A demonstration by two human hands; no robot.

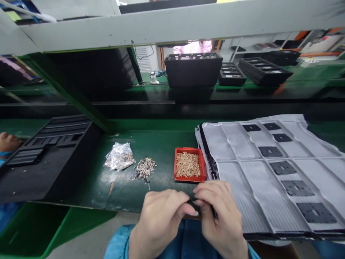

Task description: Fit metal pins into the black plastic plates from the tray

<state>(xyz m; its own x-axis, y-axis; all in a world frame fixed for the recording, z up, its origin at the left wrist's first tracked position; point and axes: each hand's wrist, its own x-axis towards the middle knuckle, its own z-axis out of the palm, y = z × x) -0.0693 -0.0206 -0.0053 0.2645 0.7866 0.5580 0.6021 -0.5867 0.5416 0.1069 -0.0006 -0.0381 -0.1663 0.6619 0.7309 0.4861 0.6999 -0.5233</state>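
Both of your hands meet low in front of you, close to your body, with a small dark piece [193, 205] caught between their fingertips. Your left hand [164, 212] has its thumb and curled fingers closed on the piece from the left; your right hand [221, 208] pinches it from the other side, the fingers bent over the top and the thumb beneath. Most of the piece is hidden by your fingers, so its full shape cannot be told. It sits at the near edge of the green tabletop [161, 136], just on your side of a red bin [188, 178] filled with brass-coloured pins [188, 163]. Left of that bin, beyond your left hand, lies a loose heap of pins [145, 168], and just beside it a clear plastic bag [120, 156] with more inside. To your right, near your right hand, a white sectioned sheet [231, 144] bears seven flat black plates [283, 167], each lying apart from the others. Far to your left stands a large black box [67, 165], with another person's hand [9, 142] at its outer side.
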